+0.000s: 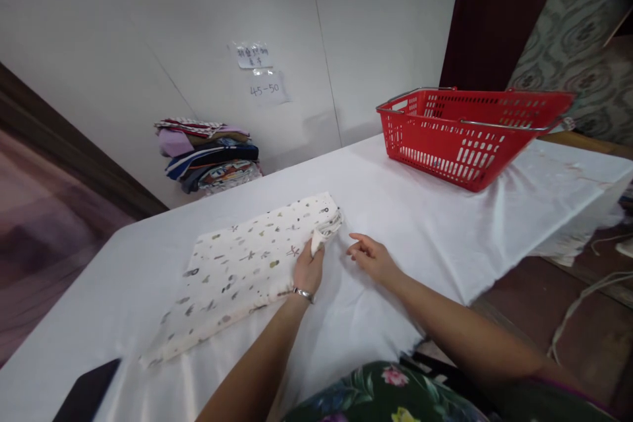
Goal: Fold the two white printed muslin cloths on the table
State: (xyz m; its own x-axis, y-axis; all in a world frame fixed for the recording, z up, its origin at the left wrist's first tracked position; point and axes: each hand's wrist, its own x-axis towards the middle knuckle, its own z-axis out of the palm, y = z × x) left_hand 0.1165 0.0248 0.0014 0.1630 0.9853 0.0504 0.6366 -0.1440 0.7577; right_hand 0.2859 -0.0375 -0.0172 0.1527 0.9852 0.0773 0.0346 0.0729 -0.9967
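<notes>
A folded cream cloth [242, 270] with small dark prints lies flat on the white-covered table [420, 224]. My left hand [309, 270], a bracelet on its wrist, pinches the cloth's near right edge and lifts a small flap of it. My right hand [370, 256] rests on the tablecloth just right of the cloth, fingers loosely curled and apart, holding nothing.
A red plastic basket [465, 132] with metal handles stands at the table's far right. A stack of folded clothes [210, 155] sits against the white wall at the back. A dark object [86, 392] lies at the table's near left edge. Floor and cords lie to the right.
</notes>
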